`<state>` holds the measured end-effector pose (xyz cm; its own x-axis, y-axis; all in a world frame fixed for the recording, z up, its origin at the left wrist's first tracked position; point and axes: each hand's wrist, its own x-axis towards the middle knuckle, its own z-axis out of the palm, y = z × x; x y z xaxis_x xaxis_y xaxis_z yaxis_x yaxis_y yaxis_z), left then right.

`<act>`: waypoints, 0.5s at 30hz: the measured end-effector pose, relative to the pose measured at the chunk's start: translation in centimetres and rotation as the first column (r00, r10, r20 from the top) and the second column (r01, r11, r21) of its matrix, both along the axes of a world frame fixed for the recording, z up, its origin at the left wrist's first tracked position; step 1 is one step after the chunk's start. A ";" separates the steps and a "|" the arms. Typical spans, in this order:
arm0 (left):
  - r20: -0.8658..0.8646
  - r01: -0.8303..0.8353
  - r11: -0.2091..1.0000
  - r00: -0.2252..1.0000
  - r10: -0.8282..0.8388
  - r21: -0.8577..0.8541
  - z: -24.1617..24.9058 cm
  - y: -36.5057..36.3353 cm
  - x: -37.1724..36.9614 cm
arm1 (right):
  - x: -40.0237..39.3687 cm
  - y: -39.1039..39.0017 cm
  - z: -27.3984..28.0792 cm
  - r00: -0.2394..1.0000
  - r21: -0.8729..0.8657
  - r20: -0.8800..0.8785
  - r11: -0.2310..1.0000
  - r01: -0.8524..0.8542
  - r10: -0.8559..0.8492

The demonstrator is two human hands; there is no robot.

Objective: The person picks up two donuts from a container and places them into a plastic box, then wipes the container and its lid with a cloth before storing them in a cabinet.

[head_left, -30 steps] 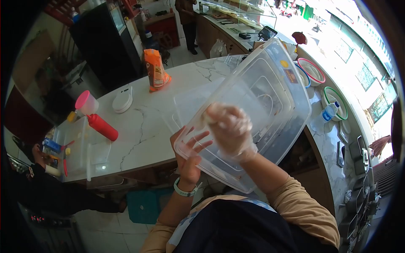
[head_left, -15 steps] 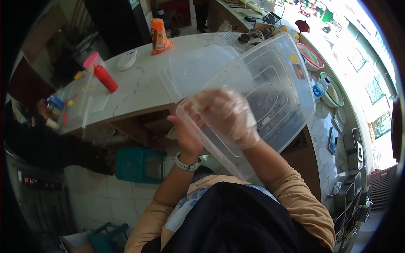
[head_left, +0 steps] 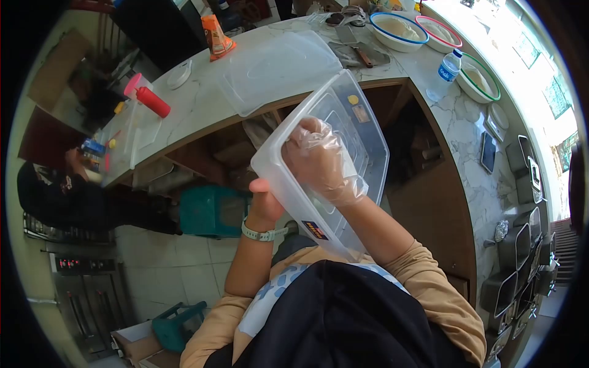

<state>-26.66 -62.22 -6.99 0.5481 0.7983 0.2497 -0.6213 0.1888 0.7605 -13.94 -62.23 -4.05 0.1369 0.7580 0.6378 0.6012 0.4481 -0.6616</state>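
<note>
A clear plastic storage box is tilted in front of my body, its open side facing me. My left hand, bare with a pale watch strap on the wrist, holds the box from outside at its left wall; the thumb shows and the fingers are hidden behind the plastic. Inside the box is my right hand, in a thin clear plastic glove, with fingers curled close to the inner left wall. What those fingers hold, if anything, cannot be made out. A translucent lid lies on the marble counter beyond.
A scraper, several rimmed basins and a water bottle stand to the right. An orange packet and a red squeeze bottle are at left. A green stool is below; another person works at far left.
The box has turned and tilted toward me, exposing the scraper and basins behind it. My right hand stays inside the box, my left on its wall. The view has shifted.
</note>
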 end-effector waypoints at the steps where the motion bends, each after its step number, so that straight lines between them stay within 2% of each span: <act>1: -0.015 -0.015 0.995 1.000 0.016 0.098 0.6 0.0 0.0 | -0.4 0.0 -0.3 1.000 0.002 -0.004 1.000 0.006 -0.006; 3: -0.076 -0.049 0.997 0.996 0.054 0.066 0.4 -0.2 -0.7 | -1.9 -0.3 -0.7 0.958 -0.107 -0.285 0.992 -0.074 0.040; 4: 0.025 -0.055 0.998 0.998 0.055 0.009 0.0 -0.2 -0.7 | -2.0 0.0 -0.5 0.949 -0.074 -0.298 0.988 -0.132 0.105; 5: 0.125 -0.057 0.997 0.990 0.062 -0.044 -0.3 0.0 -1.0 | -2.6 0.2 -0.3 0.947 -0.066 -0.299 0.988 -0.141 0.115; 6: 0.122 -0.068 0.997 0.990 0.072 -0.035 -0.5 0.3 -1.5 | -3.3 0.4 -0.3 0.955 -0.085 -0.260 0.982 -0.167 0.140; 8: 0.300 -0.030 0.966 0.948 0.108 -0.255 -1.1 0.6 -3.1 | -5.3 0.7 -0.2 0.958 -0.099 -0.221 0.973 -0.208 0.183; 9: 0.299 -0.047 0.967 0.946 0.123 -0.251 -1.5 0.9 -3.9 | -6.9 0.7 -0.3 0.978 -0.073 -0.105 0.979 -0.190 0.182; 10: 0.143 -0.220 0.960 0.959 0.246 -0.175 -1.9 1.1 -4.9 | -8.6 0.7 -0.5 0.984 -0.042 0.012 0.983 -0.176 0.177; 11: -0.006 -0.376 0.924 0.926 0.377 -0.076 -2.4 1.4 -5.9 | -10.9 0.8 -1.0 0.980 -0.039 0.012 0.980 -0.196 0.196; 12: -0.199 -0.466 0.882 0.860 0.469 0.067 -3.0 1.8 -6.9 | -13.6 0.8 -1.8 0.990 -0.010 -0.133 0.998 -0.054 0.052; 13: -0.199 -0.483 0.873 0.851 0.486 0.067 -2.7 1.8 -7.6 | -15.0 0.6 -1.3 0.957 -0.006 -0.277 0.996 0.091 -0.089; 14: -0.144 -0.446 0.892 0.881 0.452 0.068 -2.4 1.9 -8.6 | -14.9 0.6 -1.0 0.958 -0.006 -0.276 0.997 0.075 -0.074; 15: -0.091 -0.407 0.911 0.907 0.411 0.068 -2.2 1.8 -9.5 | -13.9 0.4 -0.8 0.987 -0.072 -0.110 0.989 -0.127 0.119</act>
<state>-36.14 -60.47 -9.15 0.2002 0.9466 0.2528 -0.5562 -0.1027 0.8247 -27.84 -61.81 -4.89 0.1026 0.8206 0.5622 0.4699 0.4581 -0.7545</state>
